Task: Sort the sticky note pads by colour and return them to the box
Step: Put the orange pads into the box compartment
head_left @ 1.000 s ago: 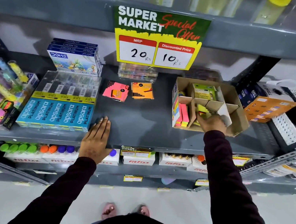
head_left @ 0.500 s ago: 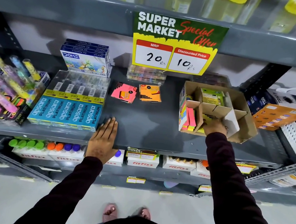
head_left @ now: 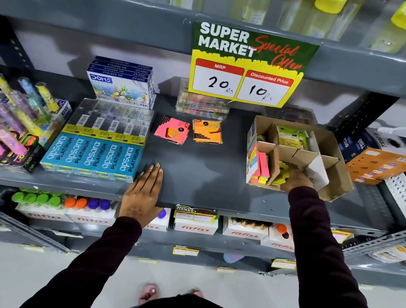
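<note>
A cardboard box (head_left: 338, 158) with dividers stands on the grey shelf (head_left: 206, 175) at the right. Pink pads (head_left: 263, 166) stand in its front left compartment and a green pad (head_left: 291, 138) lies in a back one. My right hand (head_left: 298, 180) reaches into the front middle compartment, fingers curled on a yellow pad (head_left: 281, 175). A pink pad stack (head_left: 172, 129) and an orange pad stack (head_left: 206, 130) lie on the shelf, left of the box. My left hand (head_left: 142, 192) rests flat on the shelf's front edge, holding nothing.
Blue Apsara pencil boxes (head_left: 93, 156) lie just left of my left hand, Doms boxes (head_left: 121, 83) behind them. A price sign (head_left: 246, 65) hangs from the shelf above. Orange boxes (head_left: 379, 164) stand right of the cardboard box. Fitfizz cartons (head_left: 194, 227) fill the shelf below.
My right hand has sunk a little deeper into the box's front middle compartment. My left hand stays flat on the shelf edge. The view has shifted slightly left.
</note>
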A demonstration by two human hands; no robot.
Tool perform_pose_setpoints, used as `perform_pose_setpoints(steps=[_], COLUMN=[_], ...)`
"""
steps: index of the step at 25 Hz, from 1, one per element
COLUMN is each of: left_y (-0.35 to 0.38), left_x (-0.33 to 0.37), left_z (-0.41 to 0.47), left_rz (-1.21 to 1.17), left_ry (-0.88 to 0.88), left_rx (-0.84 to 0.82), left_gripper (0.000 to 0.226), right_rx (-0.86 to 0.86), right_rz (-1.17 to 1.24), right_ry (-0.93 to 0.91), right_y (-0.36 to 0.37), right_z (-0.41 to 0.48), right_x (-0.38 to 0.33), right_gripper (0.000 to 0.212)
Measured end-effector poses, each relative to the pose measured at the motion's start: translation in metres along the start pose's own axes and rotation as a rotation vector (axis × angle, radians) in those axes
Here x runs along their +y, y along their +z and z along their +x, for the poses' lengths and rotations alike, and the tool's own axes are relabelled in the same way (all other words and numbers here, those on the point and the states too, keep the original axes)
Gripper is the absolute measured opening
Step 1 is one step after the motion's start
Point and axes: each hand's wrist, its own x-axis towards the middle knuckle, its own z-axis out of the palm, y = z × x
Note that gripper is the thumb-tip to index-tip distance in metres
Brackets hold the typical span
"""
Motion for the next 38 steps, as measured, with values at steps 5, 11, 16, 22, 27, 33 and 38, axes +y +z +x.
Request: perform_pose_setpoints(steps=[5, 11, 16, 22, 27, 33, 38], left_y=[0.001, 0.003, 0.003, -0.004, -0.002, 0.001, 0.005], left_x=[0.001, 0.0, -0.002, 0.004, 0.002, 0.001, -0.001], left_z=[-0.002, -0.002, -0.001, -0.002, -0.003, 0.002, 0.001], left_rz=[0.007, -0.02, -0.07, -0.068, -0.037, -0.048, -0.002], left_ry=[0.02, 0.014, 0.003, -0.021, -0.026, 0.005, 0.009], left_rx=[0.054, 0.081, 0.001, -0.056, -0.007, 0.025, 0.046], left_gripper=[0.108, 0.083, 0.071, 0.087, 0.074, 0.074, 0.086], right_rx=[0.028, 0.146, -0.054, 0.0, 0.039, 0.324, 0.416], right_rz=[-0.033, 0.347, 0.274, 0.161, 0.109, 0.119, 0.245], right_ry=[-0.037, -0.355, -0.393, -0.262, -0.228, -0.318, 0.031], right_y=[-0.027, -0.077, -0.021, 0.02, 0.017, -0.027, -0.042], right_z=[-0.019, -0.041, -0.023, -0.003, -0.008, -0.04, -0.053], right_x=[-0.009, -0.086, -0.175, -0.215, -0.217, -0.136, -0.017], right_gripper=[0.047, 0.038, 0.071, 0.107, 0.097, 0.094, 0.082])
